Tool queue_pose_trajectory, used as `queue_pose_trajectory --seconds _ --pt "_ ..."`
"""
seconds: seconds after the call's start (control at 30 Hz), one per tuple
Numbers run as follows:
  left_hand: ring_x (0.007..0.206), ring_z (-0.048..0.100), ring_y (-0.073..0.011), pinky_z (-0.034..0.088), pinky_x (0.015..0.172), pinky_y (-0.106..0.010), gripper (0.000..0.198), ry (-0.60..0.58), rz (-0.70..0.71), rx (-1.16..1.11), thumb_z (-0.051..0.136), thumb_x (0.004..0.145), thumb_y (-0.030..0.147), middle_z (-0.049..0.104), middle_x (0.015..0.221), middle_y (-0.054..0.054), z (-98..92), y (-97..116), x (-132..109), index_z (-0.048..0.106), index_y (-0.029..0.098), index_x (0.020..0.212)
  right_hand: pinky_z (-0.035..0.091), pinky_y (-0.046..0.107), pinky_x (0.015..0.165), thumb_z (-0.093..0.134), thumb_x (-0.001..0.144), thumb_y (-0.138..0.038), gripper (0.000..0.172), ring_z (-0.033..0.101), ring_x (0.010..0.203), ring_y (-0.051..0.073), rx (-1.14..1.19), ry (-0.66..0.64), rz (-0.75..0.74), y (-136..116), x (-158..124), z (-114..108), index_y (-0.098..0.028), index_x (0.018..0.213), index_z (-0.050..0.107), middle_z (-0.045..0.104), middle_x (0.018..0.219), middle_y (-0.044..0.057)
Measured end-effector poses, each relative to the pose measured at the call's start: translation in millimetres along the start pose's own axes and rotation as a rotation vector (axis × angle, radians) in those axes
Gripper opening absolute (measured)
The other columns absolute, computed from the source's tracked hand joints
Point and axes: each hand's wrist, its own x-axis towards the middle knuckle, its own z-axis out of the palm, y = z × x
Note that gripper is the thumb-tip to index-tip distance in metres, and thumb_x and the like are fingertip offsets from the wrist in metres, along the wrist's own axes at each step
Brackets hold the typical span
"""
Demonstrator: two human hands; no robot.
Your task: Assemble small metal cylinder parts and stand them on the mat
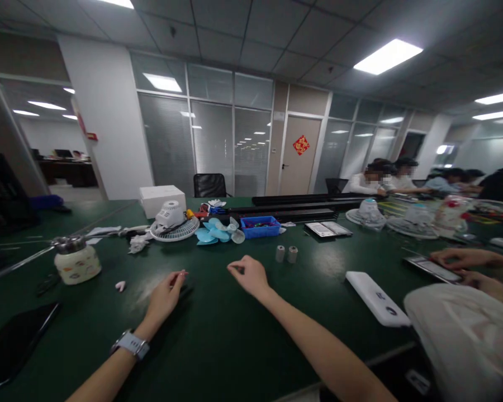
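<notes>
Your right hand (250,274) rests on the green table (218,335) with thumb and forefinger pinched together; a small dark bit shows at the fingertips, too small to make out. Your left hand (166,293), a watch (131,344) on its wrist, lies just beside it to the left, fingers loosely curled and extended over a dark patch on the table, gripping nothing that can be seen. Beyond your right hand stand two small grey cylinders (286,254), side by side and upright. Further back lie light blue fan blades (217,231), a blue tray (260,226) of small parts, and a white fan motor on its grille (174,223) before a white box (162,199). To your left sits a cream jar with a metal lid (76,259), a small pink piece (120,286) near it, and a dark phone (17,340) at the table edge. At your right lies a white flat bar (377,298); another person's hands (465,262) touch a device there.
</notes>
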Motion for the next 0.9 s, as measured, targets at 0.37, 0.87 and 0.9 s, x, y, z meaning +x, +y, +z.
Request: queue_pose_trajectory --seconds 0.37,0.87,0.9 --pt "0.093 0.065 -0.0269 0.048 0.076 -0.034 0.055 -0.046 0.022 0.006 0.037 0.082 0.057 0.072 0.099 -0.01 0.9 2 -1 0.066 0.017 0.107 0.03 0.029 0.074 0.054 0.09 -0.042 0.024 0.054 0.085 0.016 -0.24 0.328 0.381 125 4 -76 -0.033 0.101 0.073 0.057 0.09 0.003" --pt "0.09 0.066 -0.0267 0.049 0.075 -0.035 0.052 -0.038 0.051 0.023 0.04 0.081 0.056 0.072 0.098 -0.011 1.2 4 -2 0.066 0.016 0.104 0.032 0.033 0.08 0.051 0.09 -0.044 0.028 0.046 0.091 0.02 -0.308 0.356 0.394 124 13 -63 -0.031 0.101 0.073 0.052 0.092 0.006" --pt "0.089 0.066 -0.0265 0.049 0.076 -0.035 0.052 -0.038 0.053 0.024 0.04 0.081 0.055 0.072 0.099 -0.011 1.2 4 -3 0.066 0.016 0.104 0.032 0.034 0.081 0.051 0.09 -0.045 0.028 0.046 0.092 0.021 -0.318 0.352 0.403 123 14 -63 -0.031 0.1 0.074 0.053 0.093 0.006"
